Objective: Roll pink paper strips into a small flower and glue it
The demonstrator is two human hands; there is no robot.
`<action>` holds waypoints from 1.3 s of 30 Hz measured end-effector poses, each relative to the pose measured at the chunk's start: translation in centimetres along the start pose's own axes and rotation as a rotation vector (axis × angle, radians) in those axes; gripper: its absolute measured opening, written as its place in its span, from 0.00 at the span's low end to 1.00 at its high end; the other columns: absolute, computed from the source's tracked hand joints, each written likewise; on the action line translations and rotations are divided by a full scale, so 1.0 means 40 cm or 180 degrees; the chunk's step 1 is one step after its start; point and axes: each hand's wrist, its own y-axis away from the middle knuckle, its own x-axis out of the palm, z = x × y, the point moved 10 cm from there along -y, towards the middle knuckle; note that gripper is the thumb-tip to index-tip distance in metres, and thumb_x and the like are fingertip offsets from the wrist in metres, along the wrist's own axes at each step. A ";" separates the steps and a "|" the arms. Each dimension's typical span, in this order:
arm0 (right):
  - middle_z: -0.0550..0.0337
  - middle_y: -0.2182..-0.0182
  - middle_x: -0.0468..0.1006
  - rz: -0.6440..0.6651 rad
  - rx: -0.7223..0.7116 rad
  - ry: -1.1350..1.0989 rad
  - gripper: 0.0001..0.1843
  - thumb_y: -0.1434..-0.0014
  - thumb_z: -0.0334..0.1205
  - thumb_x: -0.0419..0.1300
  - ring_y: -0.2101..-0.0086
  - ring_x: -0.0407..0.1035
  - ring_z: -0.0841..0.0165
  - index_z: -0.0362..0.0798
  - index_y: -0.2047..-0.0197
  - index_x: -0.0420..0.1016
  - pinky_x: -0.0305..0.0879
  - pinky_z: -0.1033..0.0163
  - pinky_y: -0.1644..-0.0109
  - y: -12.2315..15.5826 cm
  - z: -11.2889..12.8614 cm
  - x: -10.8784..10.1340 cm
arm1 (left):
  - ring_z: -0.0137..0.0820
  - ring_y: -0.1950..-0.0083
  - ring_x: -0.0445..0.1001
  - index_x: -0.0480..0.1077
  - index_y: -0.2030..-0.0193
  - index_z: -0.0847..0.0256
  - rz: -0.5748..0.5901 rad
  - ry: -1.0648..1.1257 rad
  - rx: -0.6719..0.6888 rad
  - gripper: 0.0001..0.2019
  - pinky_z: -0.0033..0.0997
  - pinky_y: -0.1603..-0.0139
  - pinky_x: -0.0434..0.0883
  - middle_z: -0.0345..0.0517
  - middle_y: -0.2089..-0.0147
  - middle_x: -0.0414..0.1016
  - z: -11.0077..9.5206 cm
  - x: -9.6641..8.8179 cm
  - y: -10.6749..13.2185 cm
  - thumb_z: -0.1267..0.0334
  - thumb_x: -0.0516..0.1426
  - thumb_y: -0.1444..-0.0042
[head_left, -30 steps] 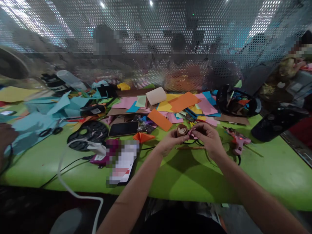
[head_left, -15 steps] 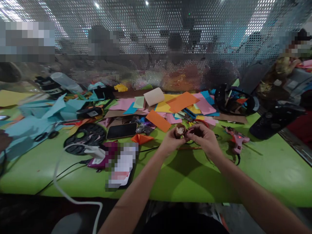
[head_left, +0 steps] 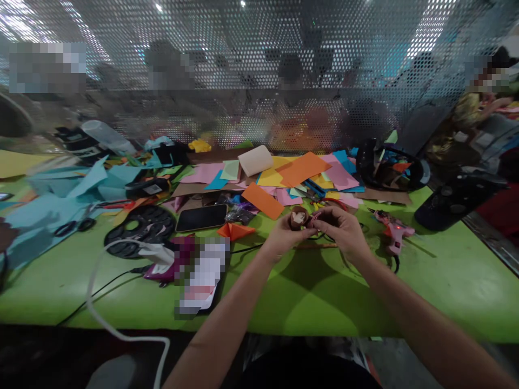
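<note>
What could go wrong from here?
1. The glue gun shows a red light and its tip lies near the right hand; if it's hot, a careless reach might burn.
2. The white cable hangs over the table edge; a snag could tug the purple block.
3. The left hand pinches the small brown piece; too firm a grip may deform it.

Small craft piece point(head_left: 299, 218): brown outside, pale cream within. Small strip point(head_left: 315, 218): dusky pink. Tabletop point(head_left: 458, 292): lime green. Glue gun point(head_left: 400, 233): pink, red-lit. Palette point(head_left: 159, 220): black. Folded paper point(head_left: 235, 231): bright orange. Screen point(head_left: 243, 70): grey, dot-patterned.
</note>
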 end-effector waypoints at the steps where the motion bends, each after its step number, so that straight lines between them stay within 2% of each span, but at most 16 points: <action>1: 0.60 0.71 0.79 0.0009 0.0003 -0.0001 0.16 0.51 0.48 0.71 0.70 0.72 0.67 0.48 0.64 0.78 0.71 0.61 0.63 0.000 0.000 0.000 | 0.30 0.63 0.75 0.76 0.65 0.65 -0.0001 -0.0011 -0.0004 0.24 0.31 0.54 0.72 0.43 0.66 0.79 0.001 0.000 0.000 0.58 0.75 0.69; 9: 0.59 0.69 0.80 0.0031 0.0056 0.0029 0.15 0.51 0.48 0.70 0.68 0.73 0.66 0.48 0.63 0.78 0.71 0.60 0.62 -0.001 -0.010 -0.001 | 0.30 0.64 0.75 0.74 0.67 0.63 -0.0085 -0.0106 0.0103 0.23 0.32 0.55 0.73 0.41 0.68 0.78 -0.003 0.000 -0.004 0.58 0.75 0.70; 18: 0.59 0.69 0.79 0.0044 0.0014 0.0137 0.12 0.49 0.44 0.66 0.69 0.72 0.66 0.48 0.62 0.78 0.70 0.60 0.62 0.002 -0.002 -0.001 | 0.33 0.62 0.77 0.74 0.66 0.63 -0.0063 -0.0104 0.0104 0.22 0.35 0.54 0.74 0.43 0.67 0.79 -0.008 -0.001 -0.002 0.60 0.74 0.69; 23: 0.58 0.66 0.80 -0.0011 -0.0066 0.0144 0.14 0.46 0.43 0.65 0.66 0.74 0.65 0.48 0.56 0.78 0.71 0.61 0.60 0.007 0.003 -0.003 | 0.29 0.65 0.74 0.73 0.67 0.63 -0.0230 -0.0049 0.0091 0.20 0.32 0.56 0.73 0.41 0.68 0.77 -0.002 -0.012 -0.009 0.65 0.72 0.70; 26: 0.58 0.65 0.81 -0.0104 -0.0196 0.0411 0.12 0.43 0.44 0.63 0.65 0.74 0.65 0.49 0.56 0.77 0.70 0.61 0.59 0.014 0.015 -0.009 | 0.27 0.67 0.72 0.71 0.67 0.63 -0.0402 0.0005 0.0184 0.20 0.29 0.59 0.72 0.38 0.69 0.74 0.000 -0.020 -0.012 0.66 0.71 0.70; 30: 0.57 0.63 0.82 -0.0007 -0.0347 0.0982 0.11 0.39 0.45 0.61 0.63 0.75 0.63 0.49 0.60 0.79 0.69 0.62 0.58 0.019 0.025 0.002 | 0.25 0.67 0.70 0.69 0.67 0.62 -0.0493 -0.0063 0.0506 0.18 0.26 0.61 0.71 0.36 0.70 0.71 -0.011 -0.023 -0.013 0.66 0.69 0.66; 33: 0.58 0.64 0.82 -0.0038 -0.0584 0.1291 0.09 0.38 0.42 0.61 0.63 0.75 0.63 0.48 0.62 0.80 0.66 0.63 0.58 0.019 0.040 0.001 | 0.24 0.67 0.69 0.69 0.67 0.62 -0.0503 -0.0149 0.0670 0.17 0.25 0.61 0.69 0.36 0.70 0.70 -0.019 -0.026 -0.011 0.66 0.68 0.65; 36: 0.59 0.68 0.81 -0.0075 -0.0742 0.1528 0.08 0.38 0.39 0.60 0.66 0.74 0.65 0.48 0.65 0.80 0.64 0.63 0.60 0.017 0.049 -0.003 | 0.26 0.66 0.70 0.70 0.68 0.62 -0.0361 -0.0227 0.0569 0.18 0.26 0.61 0.69 0.36 0.70 0.72 -0.018 -0.017 -0.010 0.64 0.70 0.66; 39: 0.60 0.70 0.80 -0.0114 -0.0840 0.1703 0.07 0.38 0.38 0.60 0.67 0.72 0.65 0.49 0.66 0.79 0.63 0.63 0.61 0.015 0.056 -0.006 | 0.27 0.65 0.72 0.73 0.66 0.63 -0.0220 -0.0153 0.0283 0.22 0.28 0.58 0.70 0.38 0.68 0.75 -0.014 -0.009 -0.004 0.63 0.73 0.70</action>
